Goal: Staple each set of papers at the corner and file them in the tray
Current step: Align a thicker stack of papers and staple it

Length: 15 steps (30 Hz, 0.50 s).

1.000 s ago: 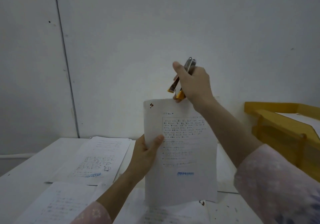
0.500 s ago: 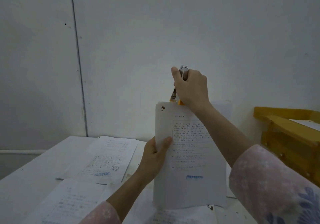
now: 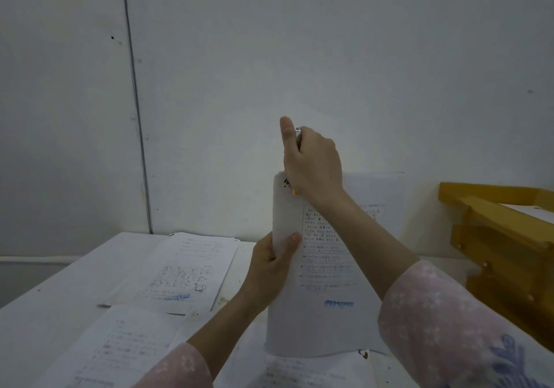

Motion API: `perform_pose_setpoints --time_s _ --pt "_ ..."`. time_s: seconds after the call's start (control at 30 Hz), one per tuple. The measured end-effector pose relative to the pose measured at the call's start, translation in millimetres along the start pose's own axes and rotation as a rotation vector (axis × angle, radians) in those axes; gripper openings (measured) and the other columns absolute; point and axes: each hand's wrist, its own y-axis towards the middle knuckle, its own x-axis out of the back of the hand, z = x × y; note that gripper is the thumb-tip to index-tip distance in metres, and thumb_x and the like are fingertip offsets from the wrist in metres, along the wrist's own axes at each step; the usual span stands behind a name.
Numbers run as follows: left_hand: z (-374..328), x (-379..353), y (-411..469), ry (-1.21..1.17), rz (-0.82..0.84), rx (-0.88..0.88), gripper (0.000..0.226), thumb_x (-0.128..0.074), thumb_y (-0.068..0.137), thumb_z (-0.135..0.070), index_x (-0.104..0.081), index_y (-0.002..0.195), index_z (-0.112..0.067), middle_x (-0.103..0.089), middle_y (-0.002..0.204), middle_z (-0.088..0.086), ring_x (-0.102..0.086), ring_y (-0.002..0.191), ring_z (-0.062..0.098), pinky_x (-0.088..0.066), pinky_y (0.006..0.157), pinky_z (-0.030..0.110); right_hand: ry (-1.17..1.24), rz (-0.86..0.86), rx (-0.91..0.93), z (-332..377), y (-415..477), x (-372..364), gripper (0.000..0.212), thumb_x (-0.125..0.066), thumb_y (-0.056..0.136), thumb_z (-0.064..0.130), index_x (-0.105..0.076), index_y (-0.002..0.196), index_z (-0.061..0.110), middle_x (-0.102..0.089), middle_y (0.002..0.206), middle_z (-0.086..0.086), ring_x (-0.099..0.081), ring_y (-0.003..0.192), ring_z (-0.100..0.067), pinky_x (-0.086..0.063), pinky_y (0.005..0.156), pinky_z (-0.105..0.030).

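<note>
your left hand [image 3: 269, 270] grips the paper set [image 3: 314, 324] by its left edge, holding it upright above the table [image 3: 45, 297], long side vertical. your right hand [image 3: 313, 165] is curled round the stapler [image 3: 298, 131], thumb raised, right on the set's top left corner, which lies just under that hand. only a metal tip and an orange bit show, so whether the corner sits inside the stapler can't be told. the yellow tray [image 3: 491, 216] stands well off to your right, nearer the right arm.
</note>
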Motion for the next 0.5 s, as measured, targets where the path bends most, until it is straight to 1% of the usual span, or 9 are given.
perform_pose_setpoints --time_s 0.03,0.1,0.2,0.27,0.3,0.37,0.4,0.47,0.5 --pt "0 0 0 0.0 0.0 -0.002 0.012 -0.052 0.094 -0.025 -0.064 0.094 -0.025 -0.072 0.081 -0.009 -0.071 0.075 0.01 -0.054 0.06 0.019 0.003 -0.018 -0.006 0 -2 -2 0.056 -0.024 0.1 0.052 -0.044 0.062 0.015 -0.053 0.055 0.001 -0.051 0.051 -0.016 -0.039 0.052 -0.033" --pt "0 -1 -1 0.006 0.003 -0.01 0.012 -0.051 0.094 -0.025 -0.063 0.092 -0.025 -0.072 0.077 -0.011 -0.07 0.073 0.009 -0.054 0.058 0.018 0.009 -0.067 0.001 0 -4 -7 0.059 -0.02 0.101 0.049 -0.052 0.07 0.01 -0.06 0.062 -0.005 -0.057 0.058 -0.023 -0.048 0.062 -0.04" --pt "2 -1 0 0.028 0.006 -0.02 0.011 -0.052 0.093 -0.026 -0.063 0.09 -0.025 -0.071 0.075 -0.011 -0.071 0.073 0.013 -0.056 0.06 0.021 0.016 -0.118 0.046 1 -7 -13 0.062 -0.017 0.102 0.044 -0.057 0.074 0.005 -0.061 0.061 -0.007 -0.059 0.059 -0.028 -0.049 0.073 -0.042" --pt "3 -2 1 0.034 0.007 -0.019 0.011 -0.052 0.092 -0.028 -0.062 0.09 -0.025 -0.07 0.075 -0.011 -0.07 0.072 0.013 -0.056 0.06 0.022 0.037 -0.13 0.034 2 -7 -15 0.063 -0.017 0.102 0.042 -0.06 0.075 0.005 -0.06 0.06 -0.006 -0.058 0.059 -0.027 -0.048 0.07 -0.038" --pt "3 -2 1 0.035 0.007 -0.02 0.011 -0.052 0.092 -0.028 -0.062 0.09 -0.025 -0.07 0.074 -0.012 -0.07 0.072 0.013 -0.056 0.06 0.022 0.052 -0.133 0.022 1 -6 -15 0.063 -0.017 0.103 0.041 -0.06 0.073 0.006 -0.059 0.058 -0.006 -0.058 0.057 -0.026 -0.047 0.066 -0.036" --pt "4 -3 1 0.044 0.003 -0.023 0.011 -0.052 0.092 -0.028 -0.062 0.089 -0.025 -0.07 0.074 -0.014 -0.07 0.072 0.012 -0.055 0.06 0.021 0.094 -0.124 -0.005 0 -6 -16 0.061 -0.018 0.103 0.04 -0.054 0.064 0.01 -0.059 0.057 -0.007 -0.057 0.054 -0.025 -0.045 0.056 -0.034" --pt "4 -3 1 0.049 -0.002 -0.023 0.01 -0.052 0.092 -0.028 -0.062 0.089 -0.026 -0.07 0.073 -0.014 -0.07 0.072 0.011 -0.055 0.059 0.02 0.13 -0.113 -0.021 -1 -6 -17 0.058 -0.019 0.104 0.039 -0.049 0.06 0.016 -0.059 0.057 -0.007 -0.057 0.053 -0.022 -0.045 0.054 -0.033" --pt "4 -4 1 0.053 -0.007 -0.025 0.01 -0.053 0.092 -0.028 -0.062 0.088 -0.026 -0.07 0.074 -0.013 -0.07 0.073 0.012 -0.056 0.061 0.022 0.219 -0.097 -0.043 -2 -7 -19 0.051 -0.02 0.104 0.037 -0.039 0.058 0.028 -0.052 0.057 0.004 -0.051 0.051 -0.012 -0.04 0.053 -0.026" --pt "4 -5 1 0.056 -0.007 -0.024 0.01 -0.053 0.092 -0.028 -0.062 0.088 -0.026 -0.07 0.075 -0.012 -0.07 0.074 0.013 -0.057 0.062 0.023 0.258 -0.093 -0.044 -2 -7 -21 0.05 -0.02 0.104 0.037 -0.036 0.057 0.03 -0.045 0.059 0.012 -0.045 0.05 -0.004 -0.036 0.054 -0.021"
